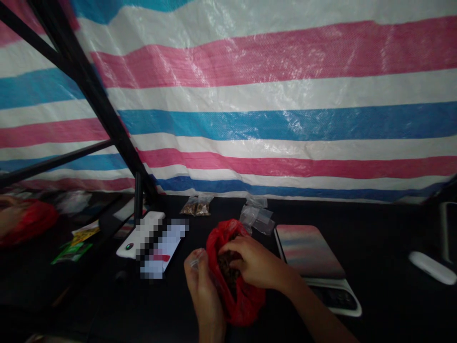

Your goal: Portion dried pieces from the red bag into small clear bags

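Note:
A red plastic bag (237,305) stands open in front of me, holding dark brown pieces (227,269) of some dried material. My right hand (252,262) reaches into its mouth from the right, and the fingertips are hidden among the folds. Just left of the bag, my left hand (202,286) pinches a small transparent plastic bag (194,262), mostly hidden by the fingers. That hand touches the red bag's left side.
A digital scale (316,267) lies right of my hands. Beyond the red bag are loose transparent bags (255,216) and small filled bags (196,206). A white object (141,233) is blurred. Another person's hand (9,216) rests near a red bag at far left. A striped tarp hangs behind.

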Motion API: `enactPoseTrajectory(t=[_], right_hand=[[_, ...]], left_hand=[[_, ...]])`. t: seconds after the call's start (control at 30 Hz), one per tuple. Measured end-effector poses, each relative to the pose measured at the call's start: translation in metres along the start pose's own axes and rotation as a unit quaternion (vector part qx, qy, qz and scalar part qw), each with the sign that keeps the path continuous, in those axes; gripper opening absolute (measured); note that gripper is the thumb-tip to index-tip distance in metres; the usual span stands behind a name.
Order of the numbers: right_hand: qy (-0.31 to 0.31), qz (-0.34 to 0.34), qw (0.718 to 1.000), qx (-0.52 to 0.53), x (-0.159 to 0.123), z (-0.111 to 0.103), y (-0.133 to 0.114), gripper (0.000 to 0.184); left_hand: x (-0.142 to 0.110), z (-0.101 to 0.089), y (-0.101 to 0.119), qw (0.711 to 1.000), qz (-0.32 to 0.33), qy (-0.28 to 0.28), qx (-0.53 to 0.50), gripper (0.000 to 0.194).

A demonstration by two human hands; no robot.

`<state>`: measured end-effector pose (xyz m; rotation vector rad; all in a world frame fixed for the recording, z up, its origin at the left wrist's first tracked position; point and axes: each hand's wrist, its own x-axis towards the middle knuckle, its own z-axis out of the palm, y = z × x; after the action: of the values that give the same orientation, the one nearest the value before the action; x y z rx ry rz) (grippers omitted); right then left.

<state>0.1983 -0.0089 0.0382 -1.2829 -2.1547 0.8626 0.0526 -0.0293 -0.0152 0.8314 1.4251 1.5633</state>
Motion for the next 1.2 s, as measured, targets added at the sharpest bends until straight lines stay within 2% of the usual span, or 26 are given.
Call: enactPoseTrajectory(t=[0.07, 0.17, 0.23, 0.33, 0.43, 0.5, 0.7, 0.83, 0.9, 1.0, 1.1, 1.2], right_hand=[[0.004, 0.019, 0.999, 0.047, 0.000, -0.001, 0.002, 0.040], [0.013, 0.036, 0.993, 0.116, 0.001, -0.004, 0.007, 0.038], [0.019, 0.034, 0.988, 0.150, 0.000, -0.007, 0.009, 0.036], [0.033, 0.014, 0.980, 0.196, -0.001, -0.017, 0.010, 0.033], [0.074, 0.000, 0.972, 0.223, -0.003, -0.027, 0.010, 0.031], [0.101, 0.000, 0.967, 0.232, -0.003, -0.032, 0.010, 0.030], [0.172, -0.003, 0.962, 0.212, 0.001, -0.027, 0.011, 0.029], [0.197, -0.003, 0.962, 0.187, 0.002, -0.021, 0.013, 0.027], [0.224, 0.010, 0.959, 0.172, 0.002, -0.018, 0.013, 0.029], [0.265, 0.017, 0.958, 0.112, 0.004, -0.015, 0.011, 0.030], [0.266, -0.002, 0.963, 0.035, 0.005, -0.014, 0.008, 0.026], [0.248, -0.022, 0.968, 0.001, 0.002, -0.014, 0.007, 0.029]], left_hand=[[0.002, -0.005, 0.009, 1.000, -0.006, 0.022, -0.003, 0.038], [0.014, -0.017, 0.029, 0.997, 0.058, -0.002, 0.053, 0.039], [0.027, -0.025, 0.042, 0.986, 0.116, -0.068, 0.096, 0.039], [0.054, -0.028, 0.055, 0.947, 0.170, -0.211, 0.174, 0.043], [0.080, -0.019, 0.059, 0.894, 0.202, -0.335, 0.217, 0.048], [0.091, -0.009, 0.057, 0.863, 0.234, -0.380, 0.237, 0.050], [0.093, 0.026, 0.047, 0.786, 0.362, -0.415, 0.281, 0.048], [0.092, 0.037, 0.038, 0.744, 0.421, -0.422, 0.300, 0.051], [0.093, 0.037, 0.034, 0.743, 0.426, -0.423, 0.296, 0.047], [0.094, 0.033, 0.031, 0.756, 0.413, -0.420, 0.287, 0.041], [0.095, 0.029, 0.029, 0.768, 0.394, -0.422, 0.278, 0.039], [0.096, 0.029, 0.024, 0.776, 0.372, -0.430, 0.271, 0.036]])
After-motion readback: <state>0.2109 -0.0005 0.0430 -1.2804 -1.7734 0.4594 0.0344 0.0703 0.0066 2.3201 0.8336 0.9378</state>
